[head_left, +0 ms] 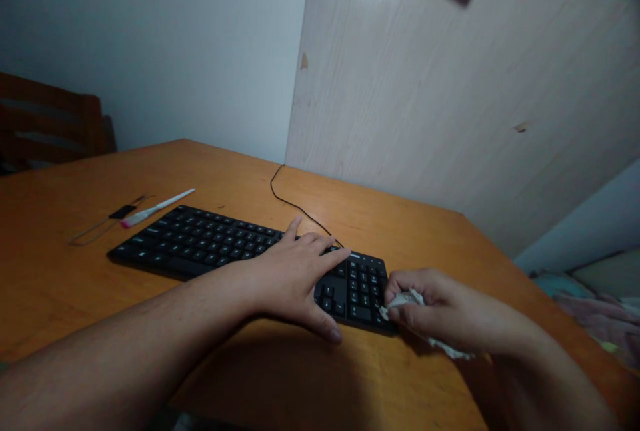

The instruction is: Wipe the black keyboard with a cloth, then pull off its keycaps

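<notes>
A black computer keyboard [215,241] lies on the wooden table, tilted slightly across it. My left hand [295,267] rests over its right-hand half with the fingers spread, covering some keys; the thumb points down past the front edge. At the keyboard's right end, my right hand [435,304] is closed around a crumpled whitish cloth or tissue [407,299]. Part of it pokes out between thumb and fingers against the number-pad corner, and another end hangs below the hand. A thin black cable [300,207] runs from the keyboard's back edge toward the wall.
Left of the keyboard lie a white-handled brush with a pink tip [160,206] and a wire-like tool with a black middle [123,212]. A wooden chair [55,117] stands at far left. The wall [215,51] meets a pale panel [400,84] behind the table [240,171]. Fabric [590,311] shows at right.
</notes>
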A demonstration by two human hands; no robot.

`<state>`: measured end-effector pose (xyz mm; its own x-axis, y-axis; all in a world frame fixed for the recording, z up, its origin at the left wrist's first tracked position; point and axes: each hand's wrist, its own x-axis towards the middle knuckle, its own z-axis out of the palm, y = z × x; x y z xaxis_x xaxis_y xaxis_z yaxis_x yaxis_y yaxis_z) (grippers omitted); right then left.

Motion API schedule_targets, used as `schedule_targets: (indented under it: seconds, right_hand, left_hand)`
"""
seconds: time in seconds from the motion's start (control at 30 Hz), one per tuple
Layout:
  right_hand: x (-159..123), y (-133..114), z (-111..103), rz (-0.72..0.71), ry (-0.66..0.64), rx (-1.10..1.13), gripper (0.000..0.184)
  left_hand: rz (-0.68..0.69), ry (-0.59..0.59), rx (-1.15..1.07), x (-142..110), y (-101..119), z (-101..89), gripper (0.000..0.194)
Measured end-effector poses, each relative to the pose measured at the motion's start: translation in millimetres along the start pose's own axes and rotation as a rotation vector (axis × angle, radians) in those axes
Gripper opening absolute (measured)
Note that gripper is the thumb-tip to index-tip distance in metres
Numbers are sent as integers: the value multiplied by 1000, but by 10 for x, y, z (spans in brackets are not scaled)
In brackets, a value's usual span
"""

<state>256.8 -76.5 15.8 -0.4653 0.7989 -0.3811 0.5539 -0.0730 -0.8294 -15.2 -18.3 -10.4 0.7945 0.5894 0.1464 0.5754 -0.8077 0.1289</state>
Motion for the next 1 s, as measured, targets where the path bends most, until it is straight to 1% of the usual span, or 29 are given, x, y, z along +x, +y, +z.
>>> schedule_targets:
  seconds: [0.1, 0.23, 0.37, 0.43, 0.53, 0.67, 0.77, 0.9, 1.0]
  right_hand:
    - [66, 42, -20, -20, 94, 36, 10]
    - [144, 58, -36, -34, 188, 84, 13]
    - [205, 58, -61, -46, 304, 102, 12]
    - [238, 72, -74, -62, 367, 100, 13]
    - [293, 104, -88, -102, 434, 76, 14]
    - [371, 140, -78, -153, 505, 48, 13]
    - [421, 147, -35, -174, 534, 76, 12]
    - [460, 138, 27, -177, 581, 120, 11]
    - [479, 136, 28, -165, 595, 59, 12]
  left_hand:
    - [-15, -43, -18, -43, -44, -86, 112]
    - [-77, -133, -37, -98, -141, -181, 120]
    - [-152, -195, -22, -115, -229, -190, 125]
    - [-163, -203, -18, -110, -244, -189, 123]
    - [-144, -180, -13, -96, -234, -201, 117]
    - [-118, -122, -14, -73, -195, -197, 119]
    - [-101, -84, -29, -45, -151, -152, 121]
    - [-72, -37, -36, 1, -66, -77, 120]
    - [-62, -19, -45, 27, -2, -55, 117]
